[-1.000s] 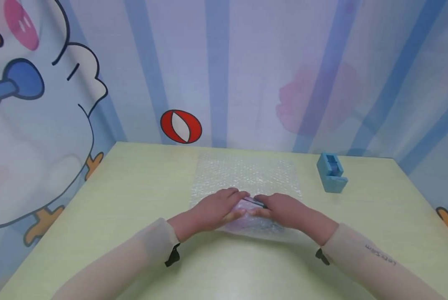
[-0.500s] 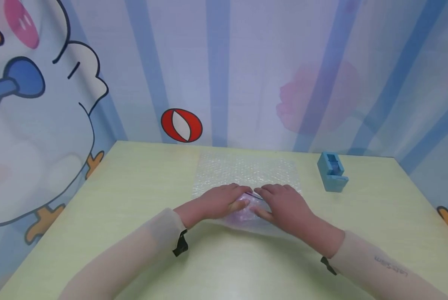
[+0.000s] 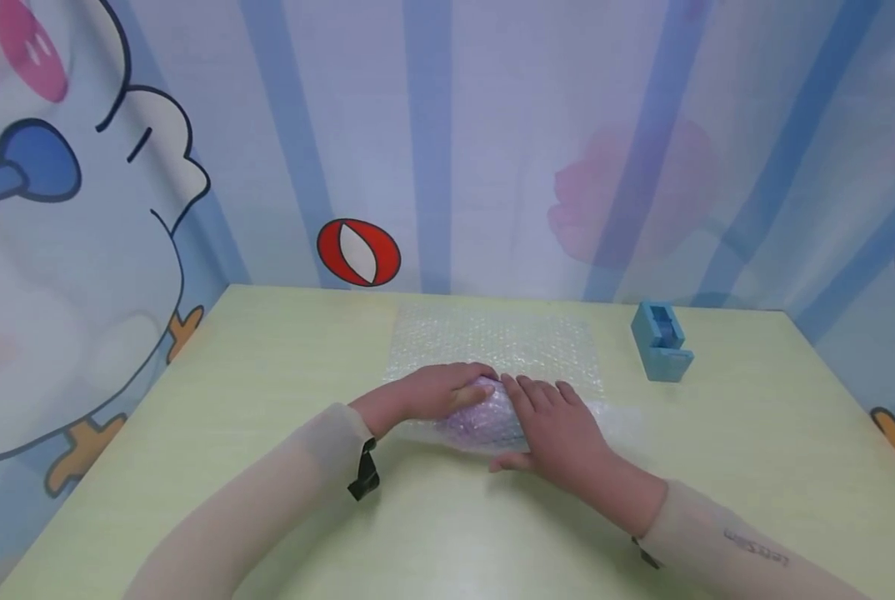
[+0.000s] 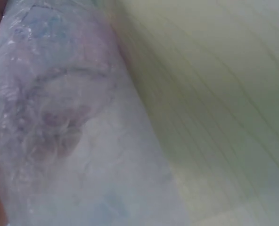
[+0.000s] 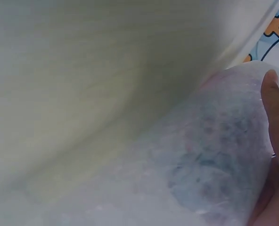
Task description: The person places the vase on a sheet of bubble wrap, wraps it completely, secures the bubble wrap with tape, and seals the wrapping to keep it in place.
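On the table lies a sheet of bubble wrap (image 3: 492, 333), its near part rolled round a pink and purple thing into a bundle (image 3: 477, 427). My left hand (image 3: 428, 392) holds the bundle's left side, fingers over the top and thumb on the front. Over its right side rests my right hand (image 3: 563, 433), fingers straight and thumb spread toward me. Both wrist views show the bundle close up: dark and coloured markings blur through the wrap (image 4: 59, 113), and the thumb (image 5: 276, 103) lies along its edge in the right wrist view. The wrapped thing's kind is hidden.
A blue tape dispenser (image 3: 661, 346) stands at the back right of the pale yellow table (image 3: 282, 350). A printed curtain (image 3: 492, 150) with stripes and cartoon figures hangs behind and at both sides.
The bundle has been rolled slightly away from me, and its dark edge line has gone from sight between the hands. My right hand has spread flatter over the right side.
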### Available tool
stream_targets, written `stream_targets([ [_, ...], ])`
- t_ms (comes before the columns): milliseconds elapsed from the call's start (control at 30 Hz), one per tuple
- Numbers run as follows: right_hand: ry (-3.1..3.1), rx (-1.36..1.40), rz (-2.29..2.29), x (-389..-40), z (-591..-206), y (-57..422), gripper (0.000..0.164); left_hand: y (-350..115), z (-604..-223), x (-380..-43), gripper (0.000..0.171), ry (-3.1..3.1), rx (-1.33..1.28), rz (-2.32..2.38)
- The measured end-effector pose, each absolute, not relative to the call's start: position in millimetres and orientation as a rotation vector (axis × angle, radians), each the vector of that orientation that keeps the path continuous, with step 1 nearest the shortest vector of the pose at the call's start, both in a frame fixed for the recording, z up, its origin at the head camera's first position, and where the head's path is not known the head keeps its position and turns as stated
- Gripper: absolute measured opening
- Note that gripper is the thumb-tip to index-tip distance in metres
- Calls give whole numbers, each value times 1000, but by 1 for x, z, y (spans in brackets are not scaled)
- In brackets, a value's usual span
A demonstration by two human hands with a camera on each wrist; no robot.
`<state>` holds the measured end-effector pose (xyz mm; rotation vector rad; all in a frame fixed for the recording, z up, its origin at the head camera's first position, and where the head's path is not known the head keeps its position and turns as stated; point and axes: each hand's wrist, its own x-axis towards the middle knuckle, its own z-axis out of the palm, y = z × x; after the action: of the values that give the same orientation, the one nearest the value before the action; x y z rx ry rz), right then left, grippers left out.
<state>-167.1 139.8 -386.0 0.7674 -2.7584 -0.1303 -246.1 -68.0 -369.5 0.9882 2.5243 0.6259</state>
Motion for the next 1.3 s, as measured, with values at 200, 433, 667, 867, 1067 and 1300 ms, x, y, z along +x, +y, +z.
stream_targets([
  [200,-2736,792,-174,-177,-388,143,107,-68,-371,-252,52,2500,923,640],
  [433,-2851,809,-200,-185,-383,140,99,-70,-374,-255,52,2495,890,672],
  [667,-2884,844,-261,-195,-377,139,93,-70,-379,-255,51,2530,852,766],
  [867,-2922,868,-251,-200,-371,140,90,-68,-375,-254,54,2665,850,609],
  [1067,-2951,873,-245,-204,-370,140,90,-69,-370,-238,62,2933,923,258],
  [1300,-2970,875,-211,-213,-368,142,90,-78,-384,-204,86,3239,1068,41],
])
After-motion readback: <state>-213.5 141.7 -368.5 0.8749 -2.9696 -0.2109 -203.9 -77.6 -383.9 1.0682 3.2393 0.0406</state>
